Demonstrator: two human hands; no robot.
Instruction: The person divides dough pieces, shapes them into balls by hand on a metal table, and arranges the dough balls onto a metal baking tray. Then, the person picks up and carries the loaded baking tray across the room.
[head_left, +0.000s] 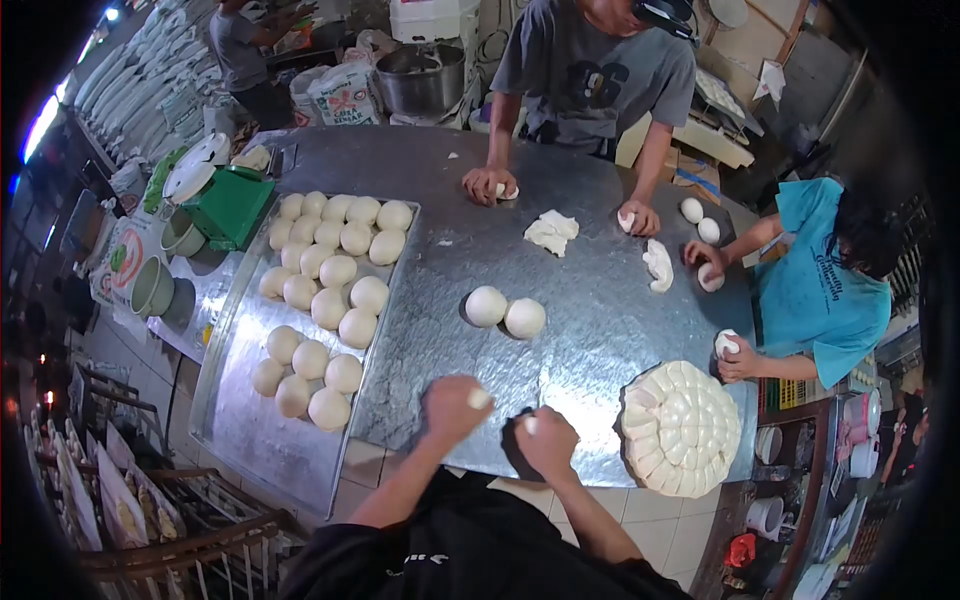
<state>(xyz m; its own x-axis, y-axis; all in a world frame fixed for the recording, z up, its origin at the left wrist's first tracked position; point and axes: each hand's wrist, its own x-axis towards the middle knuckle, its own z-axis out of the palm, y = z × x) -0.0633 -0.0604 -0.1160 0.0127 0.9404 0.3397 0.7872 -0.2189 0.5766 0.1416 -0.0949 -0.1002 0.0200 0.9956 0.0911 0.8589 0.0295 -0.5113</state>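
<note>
While I watched remotely, the left hand point(453, 409), fingers curled, gripped one dough piece point(479, 399) over the worktop point(420, 310); the right hand point(550, 442) likewise gripped a second piece point(530, 426), each showing on the inner side, long axis hidden.

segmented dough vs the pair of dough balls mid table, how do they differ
Size: the segmented dough is far wider than either ball of the pair.
Shape: the segmented dough is a broad disc; the pair are rounded balls.
Surface: lines split the segmented dough into many pieces, while the pair look smooth.
Shared: both are pale and rest on the metal table.
</note>
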